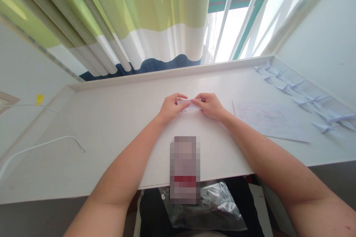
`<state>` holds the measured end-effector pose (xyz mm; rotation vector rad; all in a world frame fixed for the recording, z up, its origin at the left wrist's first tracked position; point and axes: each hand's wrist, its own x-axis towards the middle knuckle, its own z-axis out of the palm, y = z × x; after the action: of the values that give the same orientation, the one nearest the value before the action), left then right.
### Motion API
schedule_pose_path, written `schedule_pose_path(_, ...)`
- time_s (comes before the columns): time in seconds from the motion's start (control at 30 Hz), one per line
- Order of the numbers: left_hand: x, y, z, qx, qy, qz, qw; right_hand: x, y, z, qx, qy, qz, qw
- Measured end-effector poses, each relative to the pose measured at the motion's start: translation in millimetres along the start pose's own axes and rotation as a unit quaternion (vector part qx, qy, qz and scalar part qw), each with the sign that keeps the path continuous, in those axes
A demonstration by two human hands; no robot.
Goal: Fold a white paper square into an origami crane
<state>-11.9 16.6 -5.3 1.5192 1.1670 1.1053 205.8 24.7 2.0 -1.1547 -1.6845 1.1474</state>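
the left hand [172, 106] pinches the left end of a small folded white paper [193, 106], its thumb laid along the near face. the right hand [209, 104] has the other end pinched between thumb and fingers, so the paper lies between the two hands, spanning from one to the other, with the thumbs near each other. both hands are just above or on the white desk [116, 129]; which of the two, i cannot tell. to the right of the right hand, under and beyond that forearm, a lined sheet [267, 120] with faint writing lies flat. farther right of the same hand, well apart, a group of pointed folded-paper pieces [289, 87] stretches along the wall side. well to the left of the left hand runs a white cable [41, 142]. nearer the body than both hands is a pixelated rectangle [184, 159], too blurred to tell what it is, and below it a clear plastic bag [214, 207]. beyond the hands hangs a striped curtain [155, 7], with a window [236, 18] beyond and to the right of the right hand.
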Motion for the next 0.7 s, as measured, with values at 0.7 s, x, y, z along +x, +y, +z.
schedule_pose_path(0.7,5,-7,-8.3,-0.128,-0.043,0.038,0.99,4,0,-3,0.136,0.053,0.008,0.989)
